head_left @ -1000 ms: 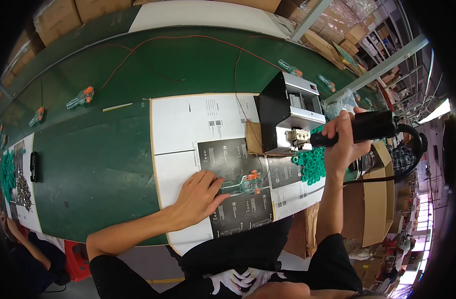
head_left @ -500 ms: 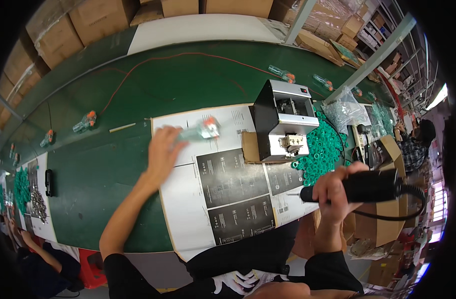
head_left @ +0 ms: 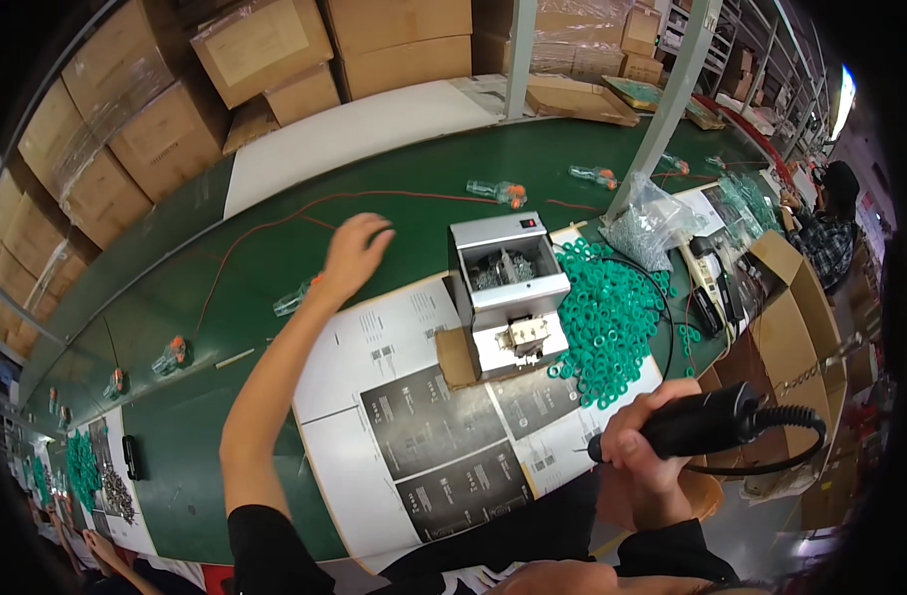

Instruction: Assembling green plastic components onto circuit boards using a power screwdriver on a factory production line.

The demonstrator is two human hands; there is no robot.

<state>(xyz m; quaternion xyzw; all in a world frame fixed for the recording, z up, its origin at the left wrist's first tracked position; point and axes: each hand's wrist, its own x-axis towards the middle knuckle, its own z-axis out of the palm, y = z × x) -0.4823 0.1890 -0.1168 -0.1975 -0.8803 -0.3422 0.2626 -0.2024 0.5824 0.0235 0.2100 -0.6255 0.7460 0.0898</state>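
My left hand [head_left: 356,256] reaches over the green belt with its fingers apart, holding nothing. Beside its wrist lies a clear plastic bottle-shaped part [head_left: 293,299] with an orange piece, partly covered by the forearm. My right hand [head_left: 650,446] is wrapped round a black electric screwdriver [head_left: 706,424], its thin bit pointing left over the near edge of the printed sheet [head_left: 344,451]. Between the hands stands a silver and black screw feeder [head_left: 508,297] with small metal pieces in its open top. A heap of green rings [head_left: 607,322] spreads along its right side.
More clear and orange parts [head_left: 496,191] lie along the belt [head_left: 265,392]. A grey post [head_left: 662,109] rises behind a clear plastic bag [head_left: 652,228]. An open cardboard box [head_left: 810,327] stands at right. Other people work at both sides.
My left hand has let go of the clear and orange part and moved from the sheet out over the belt. The view has tilted up. My right hand still grips the screwdriver.
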